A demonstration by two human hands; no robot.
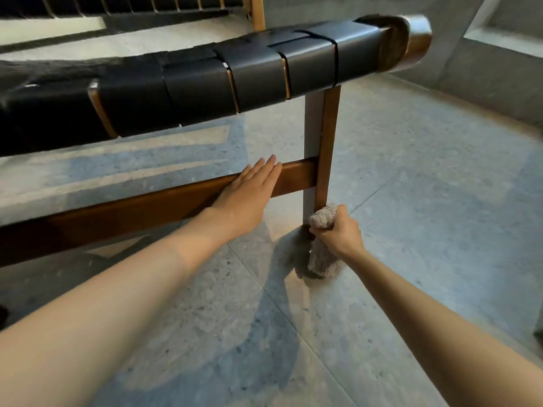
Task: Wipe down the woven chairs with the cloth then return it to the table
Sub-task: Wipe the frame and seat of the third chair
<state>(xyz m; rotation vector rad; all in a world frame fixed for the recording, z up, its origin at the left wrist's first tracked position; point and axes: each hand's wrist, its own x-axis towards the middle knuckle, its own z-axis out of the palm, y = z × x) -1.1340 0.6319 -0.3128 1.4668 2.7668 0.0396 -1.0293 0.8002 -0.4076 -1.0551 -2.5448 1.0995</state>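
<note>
The cloth was gripped in the right hand against the chair leg; the left hand, fingers straight, was laid flat on the crossbar.

Cloth against chair leg base

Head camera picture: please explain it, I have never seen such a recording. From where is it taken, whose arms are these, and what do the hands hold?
There is no machine here. A person wears one camera on the head, so you look forward and down along their own arms. The left hand lies flat, fingers straight, on the wooden crossbar of a black woven chair. The right hand grips a beige cloth at the foot of the chair leg. Below is a speckled tile floor.
</note>
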